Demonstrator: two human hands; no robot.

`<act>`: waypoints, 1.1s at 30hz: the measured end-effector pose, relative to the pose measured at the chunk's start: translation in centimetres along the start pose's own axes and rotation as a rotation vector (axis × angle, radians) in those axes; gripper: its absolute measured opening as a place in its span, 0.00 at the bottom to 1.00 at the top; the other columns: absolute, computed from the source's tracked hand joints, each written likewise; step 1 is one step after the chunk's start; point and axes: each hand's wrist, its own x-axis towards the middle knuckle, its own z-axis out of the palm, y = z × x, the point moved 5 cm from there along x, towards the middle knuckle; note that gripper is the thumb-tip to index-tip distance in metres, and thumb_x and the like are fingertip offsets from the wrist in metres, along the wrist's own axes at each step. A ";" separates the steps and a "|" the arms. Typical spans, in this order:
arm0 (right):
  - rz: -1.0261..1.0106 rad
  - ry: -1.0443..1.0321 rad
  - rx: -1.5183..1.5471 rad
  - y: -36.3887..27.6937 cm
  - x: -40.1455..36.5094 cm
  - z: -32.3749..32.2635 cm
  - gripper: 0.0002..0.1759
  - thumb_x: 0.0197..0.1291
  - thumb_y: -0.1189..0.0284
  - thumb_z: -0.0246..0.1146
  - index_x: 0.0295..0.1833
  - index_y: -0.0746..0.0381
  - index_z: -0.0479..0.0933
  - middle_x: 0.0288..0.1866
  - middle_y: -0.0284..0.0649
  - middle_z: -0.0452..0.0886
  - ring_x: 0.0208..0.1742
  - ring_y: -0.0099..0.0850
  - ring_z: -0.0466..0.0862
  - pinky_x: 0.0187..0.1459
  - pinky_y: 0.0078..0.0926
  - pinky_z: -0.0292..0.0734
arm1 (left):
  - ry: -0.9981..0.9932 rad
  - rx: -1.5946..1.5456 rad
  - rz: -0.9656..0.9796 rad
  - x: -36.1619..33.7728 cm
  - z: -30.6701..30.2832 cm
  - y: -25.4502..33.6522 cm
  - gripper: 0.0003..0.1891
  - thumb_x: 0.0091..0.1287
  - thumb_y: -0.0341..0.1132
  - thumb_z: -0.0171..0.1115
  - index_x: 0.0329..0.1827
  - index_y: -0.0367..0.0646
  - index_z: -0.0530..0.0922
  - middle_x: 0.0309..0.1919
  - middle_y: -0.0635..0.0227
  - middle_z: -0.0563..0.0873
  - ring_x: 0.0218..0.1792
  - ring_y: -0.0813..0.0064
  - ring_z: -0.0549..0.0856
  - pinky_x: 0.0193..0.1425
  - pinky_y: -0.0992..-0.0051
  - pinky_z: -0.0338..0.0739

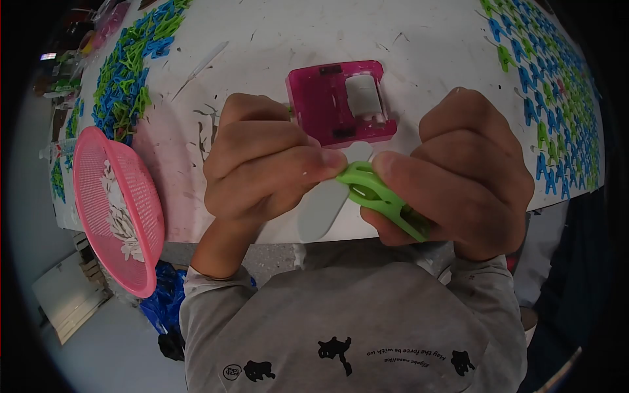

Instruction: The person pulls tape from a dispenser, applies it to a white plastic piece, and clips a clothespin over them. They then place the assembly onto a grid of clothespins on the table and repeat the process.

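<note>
A bright green plastic clothespin (388, 200) is held at a slant between my two hands, above the front part of the table. My right hand (468, 177) is closed on its body, with the thumb along the upper side and the fingers curled beneath. My left hand (262, 157) pinches the clothespin's left tip between thumb and finger; whether a small piece is also in that pinch is hidden. Below the hands is a pale grey strip with rounded ends (322, 211), partly covered by the left hand. Just beyond sits a magenta box (311, 98) with a white block (362, 96) in it.
A pink mesh basket (152, 196) with small white pieces (121, 213) stands at the left table edge. Blue and green clothespins (124, 82) are heaped behind it. More clothespins (550, 108) lie spread out at the right. A thin pen-like tool (204, 64) rests on the white table (262, 39).
</note>
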 end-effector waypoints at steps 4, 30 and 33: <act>0.001 0.001 -0.001 0.2 -0.1 0.1 0.24 0.47 0.64 0.78 0.43 0.70 0.80 0.22 0.36 0.75 0.21 0.28 0.70 0.19 0.24 0.61 | -0.027 -0.016 0.034 0.1 0.0 -0.3 0.11 0.50 0.29 0.77 0.36 0.44 0.85 0.31 0.71 0.80 0.29 0.71 0.76 0.30 0.75 0.72; 0.572 -0.182 0.360 4.2 -2.2 0.9 0.13 0.52 0.75 0.70 0.41 0.71 0.79 0.30 0.36 0.76 0.28 0.18 0.71 0.28 0.18 0.61 | 0.026 -0.429 -0.487 -1.0 1.1 -2.4 0.08 0.52 0.21 0.69 0.34 0.35 0.81 0.30 0.67 0.79 0.30 0.81 0.76 0.32 0.82 0.67; 0.690 -0.235 0.432 4.0 -1.7 1.2 0.12 0.54 0.76 0.68 0.42 0.71 0.79 0.32 0.37 0.76 0.29 0.19 0.72 0.30 0.17 0.62 | 0.043 -0.503 -0.607 -1.3 1.3 -2.8 0.07 0.53 0.21 0.69 0.34 0.35 0.80 0.29 0.70 0.78 0.29 0.84 0.74 0.32 0.83 0.66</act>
